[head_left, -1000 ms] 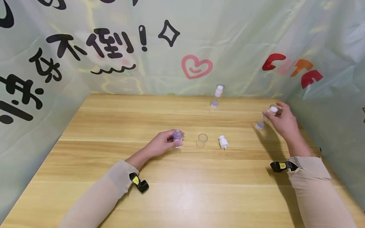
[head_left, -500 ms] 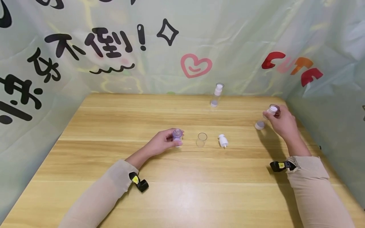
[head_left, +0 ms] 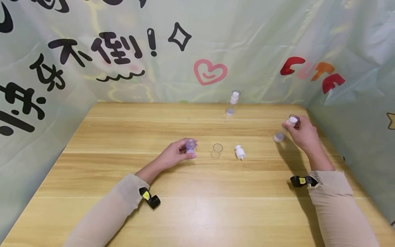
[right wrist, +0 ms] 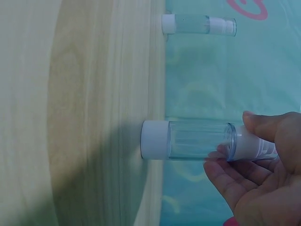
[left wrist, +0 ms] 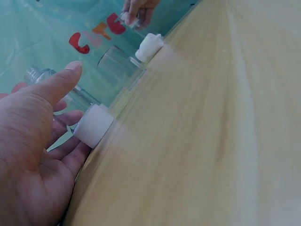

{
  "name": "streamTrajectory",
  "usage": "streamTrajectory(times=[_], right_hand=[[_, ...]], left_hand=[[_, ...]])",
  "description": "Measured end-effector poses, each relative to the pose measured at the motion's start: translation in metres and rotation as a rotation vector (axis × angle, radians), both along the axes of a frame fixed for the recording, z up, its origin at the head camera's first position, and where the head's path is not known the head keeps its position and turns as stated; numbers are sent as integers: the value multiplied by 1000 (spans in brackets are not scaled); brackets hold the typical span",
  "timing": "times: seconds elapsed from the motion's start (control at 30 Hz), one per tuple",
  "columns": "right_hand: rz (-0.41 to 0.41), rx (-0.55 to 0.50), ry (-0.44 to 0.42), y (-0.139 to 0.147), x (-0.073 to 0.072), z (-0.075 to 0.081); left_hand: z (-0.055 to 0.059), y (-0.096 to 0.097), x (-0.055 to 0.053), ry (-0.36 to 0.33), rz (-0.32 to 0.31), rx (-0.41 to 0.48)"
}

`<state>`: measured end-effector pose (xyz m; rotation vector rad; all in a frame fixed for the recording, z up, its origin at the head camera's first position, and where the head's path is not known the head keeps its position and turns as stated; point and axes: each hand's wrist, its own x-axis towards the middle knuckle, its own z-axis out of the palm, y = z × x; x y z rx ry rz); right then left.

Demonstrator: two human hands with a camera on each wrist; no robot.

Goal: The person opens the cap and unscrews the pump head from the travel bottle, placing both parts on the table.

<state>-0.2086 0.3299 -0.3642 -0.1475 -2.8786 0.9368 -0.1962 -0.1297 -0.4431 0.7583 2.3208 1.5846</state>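
My left hand (head_left: 176, 154) holds an upright clear bottle (head_left: 190, 146), thumb on the near side and fingers behind. The bottle has a bare threaded neck, and its white base (left wrist: 94, 125) stands at the tabletop in the left wrist view. To its right are a clear cylindrical cap (head_left: 217, 149) and a white pump head (head_left: 239, 152) lying on its side. At the far right, my right hand (head_left: 303, 133) grips the top of another clear pump bottle (right wrist: 195, 140), thumb and fingers on opposite sides of its capped white pump. That bottle's white base (right wrist: 155, 140) is at the table.
A third pump bottle (head_left: 232, 104) stands capped near the back edge of the wooden table (head_left: 197, 195). Printed cloth sheets (head_left: 253, 44) rise behind and along both sides. Black wrist cameras (head_left: 149, 198) sit on both sleeves.
The index finger of my right hand, stretched out past the cap one second ago, has come down by the bottle's top. My left hand and its bottle stay in place; the head view shifts slightly.
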Motion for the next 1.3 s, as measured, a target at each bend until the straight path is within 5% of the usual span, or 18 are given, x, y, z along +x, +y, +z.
streamTrajectory(times=[0.6,1.3], right_hand=[[50,8,-4,-4,15,-2],[138,9,29,-12,40,2]], left_hand=[[10,-10,8,-59,65,59],[26,-37,33,62,116,-16]])
